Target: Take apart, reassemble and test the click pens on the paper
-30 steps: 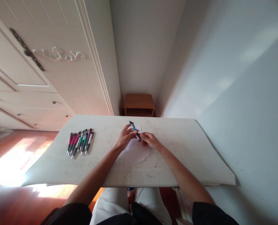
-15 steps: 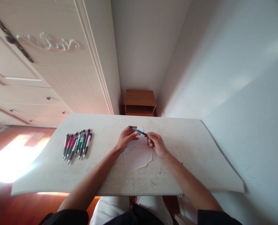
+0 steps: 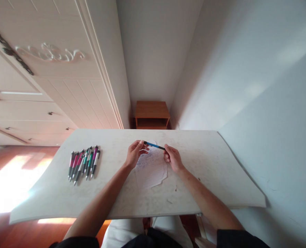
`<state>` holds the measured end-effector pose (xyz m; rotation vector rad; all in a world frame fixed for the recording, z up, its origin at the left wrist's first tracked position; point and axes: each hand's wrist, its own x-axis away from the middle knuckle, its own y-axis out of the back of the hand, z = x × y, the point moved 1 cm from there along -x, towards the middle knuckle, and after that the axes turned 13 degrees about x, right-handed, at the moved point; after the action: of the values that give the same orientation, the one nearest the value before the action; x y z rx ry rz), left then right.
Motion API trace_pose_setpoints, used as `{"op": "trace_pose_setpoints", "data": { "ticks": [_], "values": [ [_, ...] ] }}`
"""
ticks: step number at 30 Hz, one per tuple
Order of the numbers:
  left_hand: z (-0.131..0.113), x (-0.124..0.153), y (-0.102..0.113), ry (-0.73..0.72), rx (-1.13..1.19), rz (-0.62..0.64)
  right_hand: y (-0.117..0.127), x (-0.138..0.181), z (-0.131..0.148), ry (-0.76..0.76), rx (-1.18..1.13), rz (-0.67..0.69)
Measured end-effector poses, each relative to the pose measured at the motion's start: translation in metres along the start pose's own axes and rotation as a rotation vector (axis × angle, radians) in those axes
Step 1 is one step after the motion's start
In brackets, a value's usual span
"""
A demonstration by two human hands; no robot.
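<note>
A blue and black pen [image 3: 153,145] is held level above the white table [image 3: 215,172], one end in each hand. My left hand [image 3: 134,154] pinches its left end and my right hand [image 3: 173,158] pinches its right end. Under the pen lies a torn sheet of white paper [image 3: 151,169] with blue scribbles near its top. A row of several pens [image 3: 83,164], pink, green and purple with black grips, lies on the table to the left, well clear of both hands.
A cream wardrobe [image 3: 52,69] with drawers stands to the left. A small wooden shelf unit [image 3: 152,114] sits beyond the table's far edge. A white wall [image 3: 246,75] runs along the right. My white-trousered legs [image 3: 165,229] are below the table's near edge.
The pen has turned from a steep tilt to nearly level, and my hands have drawn apart toward its two ends. The scribbled paper now shows between them.
</note>
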<state>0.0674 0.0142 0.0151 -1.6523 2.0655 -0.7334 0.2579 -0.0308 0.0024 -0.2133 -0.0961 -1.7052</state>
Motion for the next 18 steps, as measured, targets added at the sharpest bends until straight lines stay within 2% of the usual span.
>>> {"op": "trace_pose_setpoints", "data": {
  "ticks": [9, 18],
  "values": [
    [0.0067, -0.0026, 0.0025, -0.02, -0.099, -0.027, 0.0079, -0.0011, -0.0001, 0.136, 0.15, -0.099],
    [0.0073, -0.0028, 0.005, -0.122, -0.312, -0.056, 0.0079, -0.0047, 0.0019, 0.187, 0.09, -0.082]
  ]
}}
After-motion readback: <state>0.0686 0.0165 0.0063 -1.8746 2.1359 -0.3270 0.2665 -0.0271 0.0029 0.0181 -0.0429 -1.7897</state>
